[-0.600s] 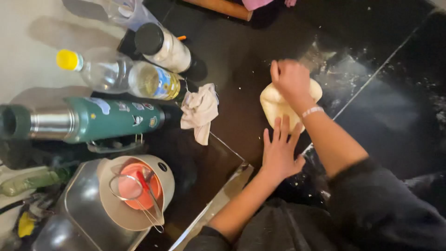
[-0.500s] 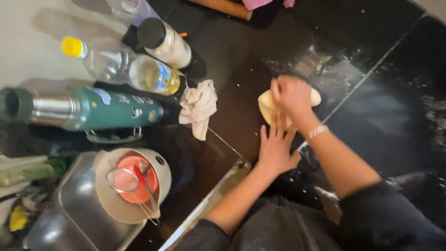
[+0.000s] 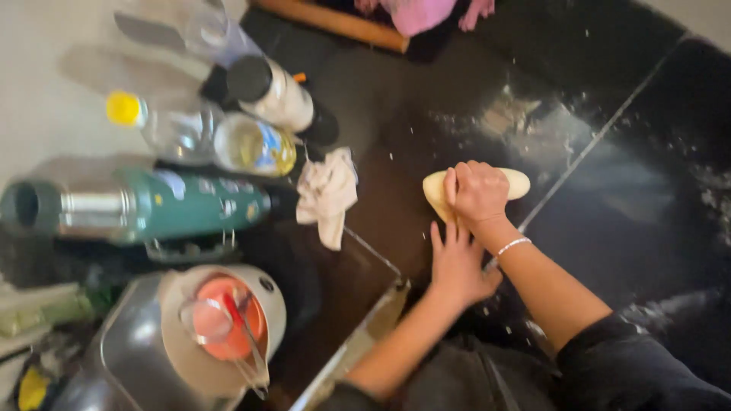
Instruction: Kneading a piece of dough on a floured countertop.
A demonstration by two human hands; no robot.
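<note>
A pale lump of dough (image 3: pixel 437 189) lies on the dark, flour-dusted counter (image 3: pixel 609 213). My right hand (image 3: pixel 477 192) is curled over the top of the dough and presses on it; a thin bracelet sits on that wrist. My left hand (image 3: pixel 457 262) lies flat just below the dough, fingers spread and pointing toward it, fingertips at the dough's near edge. Most of the dough's middle is hidden under my right hand.
A crumpled cloth (image 3: pixel 327 194) lies left of the dough. Further left stand a green flask (image 3: pixel 152 204), a yellow-capped oil bottle (image 3: pixel 205 137) and a black-lidded jar (image 3: pixel 274 95). A bowl with a strainer (image 3: pixel 225 327) sits at lower left. A wooden rolling pin (image 3: pixel 335 23) lies at the top.
My right hand drew back toward me and now curls over the dough, which looks rolled into a longer shape. My left hand stayed flat beside it. The view shifted.
</note>
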